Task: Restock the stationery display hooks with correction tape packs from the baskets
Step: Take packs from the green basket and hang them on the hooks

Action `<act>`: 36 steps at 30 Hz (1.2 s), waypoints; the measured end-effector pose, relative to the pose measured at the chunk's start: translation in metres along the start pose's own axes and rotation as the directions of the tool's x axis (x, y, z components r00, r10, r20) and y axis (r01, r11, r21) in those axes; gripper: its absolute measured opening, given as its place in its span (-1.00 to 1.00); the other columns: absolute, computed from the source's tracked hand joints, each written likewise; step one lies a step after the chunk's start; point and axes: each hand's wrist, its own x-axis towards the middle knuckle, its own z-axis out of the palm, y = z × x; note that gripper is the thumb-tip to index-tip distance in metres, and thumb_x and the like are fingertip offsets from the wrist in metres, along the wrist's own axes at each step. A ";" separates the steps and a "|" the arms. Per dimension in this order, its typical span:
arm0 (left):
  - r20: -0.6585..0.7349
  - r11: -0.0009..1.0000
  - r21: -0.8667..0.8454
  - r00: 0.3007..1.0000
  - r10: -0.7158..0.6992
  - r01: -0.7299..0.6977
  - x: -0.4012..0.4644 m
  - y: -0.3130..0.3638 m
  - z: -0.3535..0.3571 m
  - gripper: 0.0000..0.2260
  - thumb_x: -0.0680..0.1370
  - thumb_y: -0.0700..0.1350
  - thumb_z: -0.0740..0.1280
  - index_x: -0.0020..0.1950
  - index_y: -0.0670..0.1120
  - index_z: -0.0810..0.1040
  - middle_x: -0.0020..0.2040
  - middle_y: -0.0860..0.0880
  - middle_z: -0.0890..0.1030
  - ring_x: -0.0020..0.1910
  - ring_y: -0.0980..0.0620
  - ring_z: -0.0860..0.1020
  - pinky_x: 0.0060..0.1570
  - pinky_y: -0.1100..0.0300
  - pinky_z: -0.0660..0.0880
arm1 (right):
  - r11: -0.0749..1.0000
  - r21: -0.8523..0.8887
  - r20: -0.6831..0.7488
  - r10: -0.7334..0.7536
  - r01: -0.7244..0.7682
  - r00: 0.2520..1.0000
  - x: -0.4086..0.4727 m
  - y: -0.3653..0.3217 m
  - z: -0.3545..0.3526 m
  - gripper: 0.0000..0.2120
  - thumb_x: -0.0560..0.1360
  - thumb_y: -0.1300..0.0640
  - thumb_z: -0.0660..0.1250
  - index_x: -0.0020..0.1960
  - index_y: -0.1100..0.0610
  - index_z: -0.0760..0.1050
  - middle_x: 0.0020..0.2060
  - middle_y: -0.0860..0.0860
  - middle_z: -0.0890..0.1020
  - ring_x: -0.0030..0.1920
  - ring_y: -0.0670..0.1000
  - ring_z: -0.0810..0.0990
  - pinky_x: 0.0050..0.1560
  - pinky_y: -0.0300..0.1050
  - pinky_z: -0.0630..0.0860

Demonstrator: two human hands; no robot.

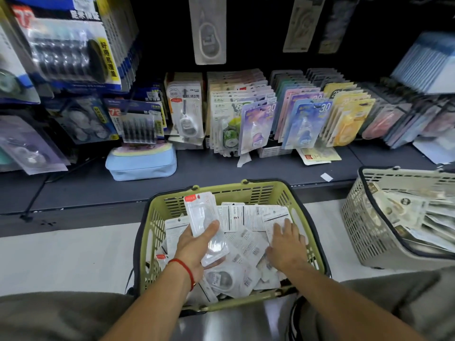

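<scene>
The left hand (197,244) is gripping a small stack of correction tape packs (205,223), thumb curling over the clear blister front and fingers underneath, holding it tilted with its red-labelled header pointing toward 11 o'clock above the green basket (248,190). The right hand (285,239) is lying flat, fingers spread and straight, pressing on the loose packs (248,232) heaped in the basket at 3 o'clock from the left hand; it is not closing on anything.

Each pack is looking like a thin printed card backing with a moulded transparent plastic bubble over the dispenser, so it is probably handling as light and fairly stiff, though the card could be bending at the corners. The glossy blister is likely slippery, and stacked packs may be sliding over one another. The safest hold seems to be a pinch across the flat card edges near the bulge, leaving the header free for the hook.

The basket is a slotted, rigid plastic one with dark handles. At 2 o'clock a grey basket (364,217) is sitting tipped, holding more carded goods. At 12 o'clock the dark shelf (221,171) is carrying rows of pastel carded packs (258,124), with one carded tape (209,30) hanging above.
</scene>
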 end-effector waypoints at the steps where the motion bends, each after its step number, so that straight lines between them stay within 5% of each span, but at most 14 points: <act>1: 0.000 1.000 0.015 1.000 -0.009 0.009 0.000 0.000 -0.003 -0.71 0.50 -0.12 0.57 0.19 -0.02 0.64 0.06 -0.14 0.76 0.05 -0.26 0.72 -0.10 -0.27 0.68 | 0.998 -0.069 0.060 -0.005 0.009 0.998 0.002 0.010 0.007 -0.12 0.61 -0.16 0.31 0.69 0.14 -0.08 0.67 0.20 -0.07 0.67 0.24 -0.05 0.63 0.16 0.04; 5: -0.011 0.999 0.027 1.000 -0.020 0.020 0.000 0.000 -0.008 -0.66 0.50 -0.24 0.56 0.22 -0.02 0.61 0.10 -0.17 0.74 0.07 -0.26 0.70 -0.10 -0.23 0.68 | 0.996 -0.001 0.191 -0.085 0.087 0.978 0.004 0.013 0.021 -0.02 0.62 0.01 0.38 0.68 0.20 -0.29 0.67 0.22 -0.19 0.68 0.26 -0.14 0.65 0.10 -0.04; 7: -0.008 1.000 0.014 1.000 -0.014 0.014 0.000 0.001 -0.008 -0.65 0.51 -0.28 0.52 0.23 -0.02 0.60 0.11 -0.18 0.72 0.08 -0.27 0.69 -0.08 -0.26 0.68 | 0.983 0.167 0.116 -0.090 0.070 0.989 0.002 0.008 0.018 -0.22 0.61 0.17 0.34 0.66 0.23 -0.05 0.61 0.26 0.16 0.59 0.27 0.22 0.57 0.09 0.28; 9: 0.008 1.000 -0.005 1.000 -0.008 0.008 0.000 0.001 -0.008 -0.64 0.51 -0.31 0.48 0.24 0.00 0.60 0.14 -0.19 0.70 0.12 -0.29 0.67 -0.02 -0.31 0.66 | 0.926 0.378 -0.064 0.036 -0.009 0.997 -0.003 0.007 0.009 -0.54 0.64 0.24 0.27 0.50 0.22 0.25 0.28 0.22 0.56 0.16 0.17 0.59 0.10 0.03 0.58; 11: 0.015 0.999 -0.029 1.000 -0.016 0.017 0.000 0.001 -0.006 -0.62 0.51 -0.31 0.44 0.27 0.00 0.58 0.19 -0.21 0.67 0.16 -0.30 0.65 0.02 -0.34 0.64 | 0.835 0.534 -0.179 0.265 -0.133 0.947 -0.010 0.005 -0.002 -0.70 0.67 0.23 0.23 0.38 0.25 0.41 0.05 0.21 0.66 -0.11 0.13 0.59 -0.16 -0.06 0.49; 15: 0.026 0.999 -0.032 0.999 -0.034 0.034 -0.003 0.000 0.000 -0.62 0.51 -0.28 0.42 0.29 0.02 0.57 0.24 -0.22 0.63 0.20 -0.31 0.62 0.01 -0.31 0.65 | 0.465 0.869 -0.106 0.506 -0.167 0.856 -0.017 0.003 -0.035 -0.78 0.66 0.21 0.25 0.25 0.23 0.55 0.09 0.20 0.69 -0.06 0.14 0.66 -0.27 -0.17 0.49; 17: 0.042 0.999 -0.022 0.998 -0.044 0.045 -0.006 0.001 0.007 -0.64 0.52 -0.21 0.46 0.29 0.04 0.59 0.23 -0.20 0.64 0.19 -0.30 0.62 -0.03 -0.28 0.66 | 0.229 0.968 0.000 0.394 -0.098 0.919 -0.021 -0.006 -0.056 -0.84 0.63 0.22 0.27 0.01 0.12 0.63 -0.09 0.06 0.72 -0.22 -0.06 0.69 -0.39 -0.23 0.51; 19: 0.088 0.998 -0.041 0.995 -0.038 0.042 -0.011 0.006 0.017 -0.64 0.51 -0.08 0.53 0.29 0.06 0.62 0.23 -0.17 0.67 0.19 -0.28 0.64 -0.03 -0.24 0.66 | 0.146 0.987 0.032 0.205 -0.063 0.978 -0.027 -0.025 -0.079 -0.79 0.59 0.24 0.29 -0.18 0.11 0.62 -0.30 -0.05 0.68 -0.36 -0.13 0.62 -0.40 -0.24 0.48; 23: 0.202 0.992 -0.055 0.972 0.121 -0.112 -0.027 0.028 0.038 -0.60 0.45 0.18 0.56 0.25 0.14 0.66 0.17 -0.05 0.74 0.16 -0.16 0.71 0.01 -0.19 0.67 | 0.151 0.985 -0.095 0.058 0.085 0.994 -0.032 -0.066 -0.115 -0.77 0.62 0.21 0.28 -0.20 0.07 0.54 -0.37 -0.08 0.61 -0.33 -0.11 0.53 -0.23 -0.11 0.45; 26: 0.237 0.964 -0.111 0.936 0.261 -0.240 -0.039 0.056 0.049 -0.58 0.48 0.12 0.50 0.33 0.11 0.61 0.20 -0.07 0.73 0.15 -0.17 0.71 0.06 -0.24 0.66 | 0.133 0.971 -0.206 0.042 0.199 0.978 -0.029 -0.085 -0.141 -0.86 0.62 0.13 0.30 -0.06 0.13 0.61 -0.24 0.08 0.68 -0.25 -0.05 0.58 -0.17 -0.07 0.48; 30: 0.245 0.893 -0.135 0.859 0.449 -0.429 -0.055 0.116 0.061 -0.55 0.50 0.00 0.48 0.39 0.02 0.56 0.22 -0.10 0.72 0.19 -0.19 0.69 0.12 -0.22 0.64 | 0.028 0.962 -0.267 -0.076 0.270 0.961 -0.017 -0.099 -0.192 -0.70 0.47 -0.06 0.36 -0.04 0.19 0.58 -0.17 0.05 0.64 -0.13 0.03 0.59 -0.05 -0.01 0.47; 36: 0.278 0.790 -0.086 0.746 0.605 -0.608 -0.077 0.219 0.072 -0.54 0.50 0.02 0.44 0.39 0.02 0.53 0.21 -0.09 0.72 0.16 -0.15 0.71 -0.04 -0.08 0.69 | 0.147 0.901 -0.346 -0.323 0.408 0.881 0.016 -0.110 -0.300 -0.69 0.43 -0.10 0.45 0.10 0.02 0.58 -0.08 -0.08 0.76 -0.05 -0.07 0.74 -0.06 -0.08 0.59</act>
